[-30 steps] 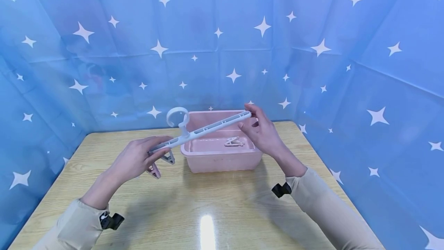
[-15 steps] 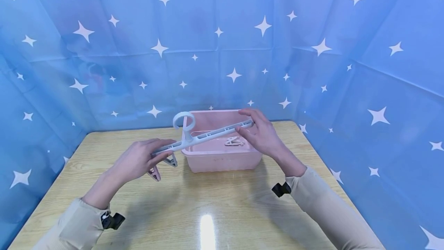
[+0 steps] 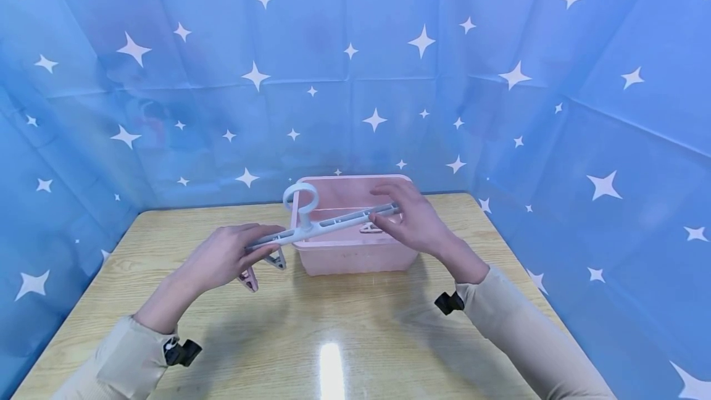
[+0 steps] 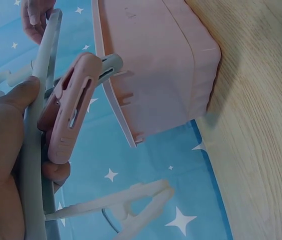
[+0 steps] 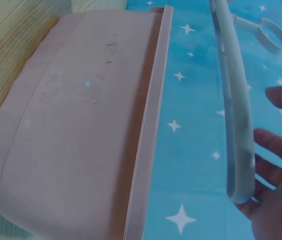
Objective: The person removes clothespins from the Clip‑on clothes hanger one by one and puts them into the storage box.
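Note:
A pale blue clip hanger is held up over the near left side of a pink basin, its hook pointing upward. My left hand grips the left part of its bar, thumb on one side and fingers on the other. Under the bar hang a pink clip, a grey clip and a whitish clip, best seen in the left wrist view. At the bar's right end is my right hand, fingers loosely bent around the tip; the right wrist view shows its thumb apart from the bar.
A pale clip lies inside the basin, partly covered by the right hand and bar. The basin stands toward the back of a wooden table. Blue star-patterned cloth surrounds the table at the back and sides.
The hanger has come down and tilted closer to level, its hook shifting right. My right hand has moved slightly left and lower along with the bar's end. My left hand keeps its grip.

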`<state>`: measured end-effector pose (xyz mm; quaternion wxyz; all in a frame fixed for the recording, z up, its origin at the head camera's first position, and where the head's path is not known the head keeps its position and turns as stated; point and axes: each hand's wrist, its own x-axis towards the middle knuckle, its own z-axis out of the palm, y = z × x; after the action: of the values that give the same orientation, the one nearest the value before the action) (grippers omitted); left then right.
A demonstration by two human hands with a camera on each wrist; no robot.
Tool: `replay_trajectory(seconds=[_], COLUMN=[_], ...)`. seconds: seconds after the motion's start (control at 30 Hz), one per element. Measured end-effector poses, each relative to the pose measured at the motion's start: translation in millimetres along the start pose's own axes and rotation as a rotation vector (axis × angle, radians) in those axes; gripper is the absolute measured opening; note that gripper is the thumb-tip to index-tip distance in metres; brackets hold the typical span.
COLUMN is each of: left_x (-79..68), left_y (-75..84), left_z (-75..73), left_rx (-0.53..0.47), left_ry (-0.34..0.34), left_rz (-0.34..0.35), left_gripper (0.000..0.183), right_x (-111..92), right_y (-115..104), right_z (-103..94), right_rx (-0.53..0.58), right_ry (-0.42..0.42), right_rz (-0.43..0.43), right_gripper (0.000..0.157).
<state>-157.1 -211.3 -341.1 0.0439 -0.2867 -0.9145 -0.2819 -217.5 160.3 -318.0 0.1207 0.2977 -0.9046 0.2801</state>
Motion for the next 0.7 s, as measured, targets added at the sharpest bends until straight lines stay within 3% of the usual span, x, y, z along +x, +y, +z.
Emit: replay_trajectory(seconds=[0.33,0.57,0.7], left_x=[1.0,2.3,2.3], left_y=[2.2,2.0,2.4], left_z=[-0.6,0.1,0.7], left_rx=[0.030,0.127,0.172], left_ry=[-0.020,-0.006,0.006], left_rz=[0.015,0.051,0.069], left_gripper=[0.038,0.038,0.038], right_x=[0.6,1.9,0.8], right_y=[-2.4,-1.2,-3.1], right_z=[3.0,5.6,5.4], right_rx=[-0.064,-0.064,-0.101], right_ry=[-0.096,-0.126,-0.155], right_rz=[-0.049,-0.208,-0.184], right_gripper=[0.038,0.022,0.025])
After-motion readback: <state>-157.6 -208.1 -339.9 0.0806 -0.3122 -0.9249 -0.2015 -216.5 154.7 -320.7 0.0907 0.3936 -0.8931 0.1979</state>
